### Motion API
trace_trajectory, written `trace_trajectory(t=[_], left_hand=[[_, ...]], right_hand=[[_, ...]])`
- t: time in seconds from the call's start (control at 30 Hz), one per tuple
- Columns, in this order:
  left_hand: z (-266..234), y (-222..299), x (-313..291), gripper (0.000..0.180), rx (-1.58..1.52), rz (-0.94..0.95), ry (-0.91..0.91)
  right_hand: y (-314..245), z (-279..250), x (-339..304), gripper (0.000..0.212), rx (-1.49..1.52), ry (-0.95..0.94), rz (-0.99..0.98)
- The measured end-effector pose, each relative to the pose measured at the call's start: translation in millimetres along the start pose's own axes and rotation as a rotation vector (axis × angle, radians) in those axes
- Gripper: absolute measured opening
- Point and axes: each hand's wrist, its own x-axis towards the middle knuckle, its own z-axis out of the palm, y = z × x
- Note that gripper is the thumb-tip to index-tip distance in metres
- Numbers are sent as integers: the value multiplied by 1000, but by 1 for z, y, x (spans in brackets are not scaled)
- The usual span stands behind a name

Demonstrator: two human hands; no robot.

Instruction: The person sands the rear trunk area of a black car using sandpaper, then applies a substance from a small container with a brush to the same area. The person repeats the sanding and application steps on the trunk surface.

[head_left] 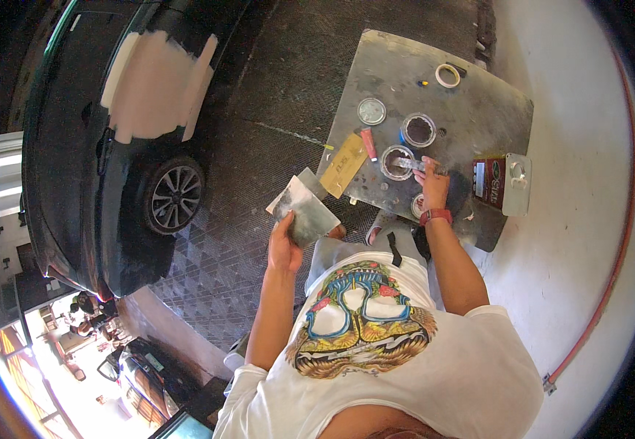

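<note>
The fingers of the right hand (432, 186) are clenched around a thin putty knife (409, 164), whose blade reaches into an open can (396, 162) on the grey metal surface (478, 110). A red band sits on that wrist. The fingers of the left hand (284, 247) grasp a flat metal spreader board (304, 209) by its lower edge, holding it tilted in the air to the left of the surface, above the dark patterned floor (259, 132). The board's face is smeared with grey filler.

Just beyond the first can stands a 2nd open can (418, 129) with a dark inside, and left of that lies a round metal lid (371, 111). A small red tube (368, 144) lies between the lid and the first can. A piece of tan cardboard (344, 164) rests on the surface's left edge, hanging partly over it. To the right of the right hand sits a rectangular tin (502, 183) lying flat, dark red with a pale end. At the far side of the surface lies a roll of masking tape (447, 75).

Well apart on the left stands a dark car (76, 183), with a large pale patch of filler (156, 84) on its side panel above the wheel (174, 195). A red hose (610, 278) runs along the pale floor on the right.
</note>
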Motion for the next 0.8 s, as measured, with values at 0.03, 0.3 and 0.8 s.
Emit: trace_trajectory(t=[0.03, 0.3, 0.8], left_hand=[[1, 1, 0, 37, 4, 0, -5], [1, -4, 35, 35, 27, 6, -59], [72, -45, 105, 37, 436, 183, -182]], right_hand=[[7, 0, -2, 31, 34, 11, 13], [-8, -28, -11, 35, 293, -20, 135], [-82, -47, -57, 33, -143, -93, -96]])
